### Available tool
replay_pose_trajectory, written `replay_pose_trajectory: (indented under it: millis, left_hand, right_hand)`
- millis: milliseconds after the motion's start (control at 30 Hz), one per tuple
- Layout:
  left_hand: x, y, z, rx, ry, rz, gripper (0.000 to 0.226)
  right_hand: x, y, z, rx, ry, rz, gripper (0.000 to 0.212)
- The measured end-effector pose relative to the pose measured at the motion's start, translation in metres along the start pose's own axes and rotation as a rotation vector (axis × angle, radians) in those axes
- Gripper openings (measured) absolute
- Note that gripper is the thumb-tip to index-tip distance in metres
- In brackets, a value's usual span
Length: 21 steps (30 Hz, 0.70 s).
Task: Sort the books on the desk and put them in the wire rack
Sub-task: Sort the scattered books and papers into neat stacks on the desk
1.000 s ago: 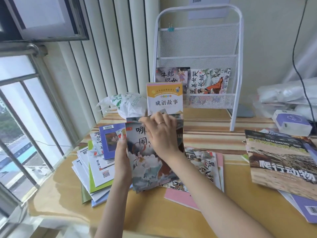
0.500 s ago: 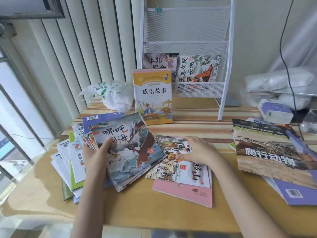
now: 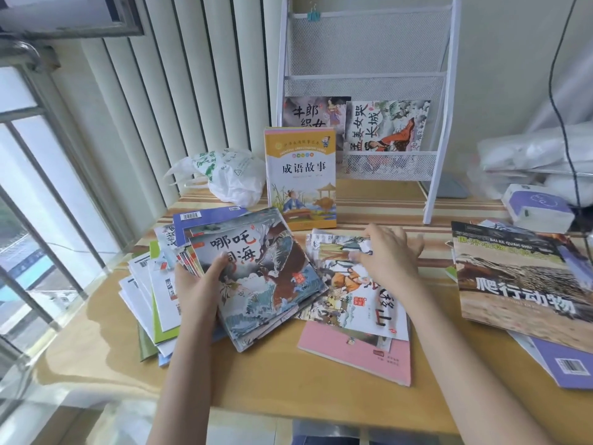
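A stack of picture books (image 3: 256, 277) is gripped by the left hand (image 3: 195, 284) above the counter (image 3: 288, 380). A loose picture book (image 3: 349, 284) is pinched by the right hand (image 3: 390, 258), before the wire rack (image 3: 365, 91).

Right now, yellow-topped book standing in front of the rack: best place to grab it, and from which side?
Take the yellow-topped book by its top edge, from above. It stands upright, leaning back against the wire rack, so that edge is free. A plastic bag crowds one side and its foot sits on the desk. The right hand is nearer; the left hand holds a stack of picture books.
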<state>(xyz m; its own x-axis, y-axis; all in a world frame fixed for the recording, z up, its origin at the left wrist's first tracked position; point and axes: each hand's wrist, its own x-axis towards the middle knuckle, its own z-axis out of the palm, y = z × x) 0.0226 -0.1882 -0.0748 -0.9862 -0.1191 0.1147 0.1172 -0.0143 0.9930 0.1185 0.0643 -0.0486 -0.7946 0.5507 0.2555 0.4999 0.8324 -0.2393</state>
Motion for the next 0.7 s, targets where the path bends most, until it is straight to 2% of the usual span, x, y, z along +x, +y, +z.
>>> replay_pose_trajectory:
  millis: [100, 167, 267, 367, 500, 600, 700]
  left_hand:
    - [-0.001, 0.002, 0.0, -0.004, -0.012, 0.0, 0.015]
    - [0.0, 0.0, -0.001, 0.004, -0.011, -0.011, 0.015]
    - [0.003, -0.003, -0.002, 0.033, -0.02, -0.006, 0.012]
    - [0.004, -0.006, -0.002, 0.042, -0.024, -0.022, 0.025]
    - [0.005, -0.006, -0.003, 0.046, -0.023, -0.029, 0.038]
    - [0.001, -0.002, -0.002, 0.016, -0.012, -0.028, 0.03]
    - [-0.003, 0.001, -0.001, -0.038, -0.009, -0.03, 0.027]
  right_hand:
    - [0.002, 0.002, -0.013, 0.029, 0.238, 0.027, 0.02]
    - [0.007, 0.001, -0.024, 0.081, 0.353, -0.052, 0.013]
    - [0.011, -0.007, -0.043, 0.108, 0.594, -0.182, 0.014]
    - [0.012, -0.022, -0.06, 0.084, 0.81, -0.173, 0.02]
    - [0.018, -0.049, -0.065, 0.094, 0.813, -0.248, 0.038]
    - [0.02, -0.077, -0.055, 0.116, 0.762, -0.451, 0.043]
    - [0.021, -0.118, -0.044, 0.139, 0.742, -0.726, 0.034]
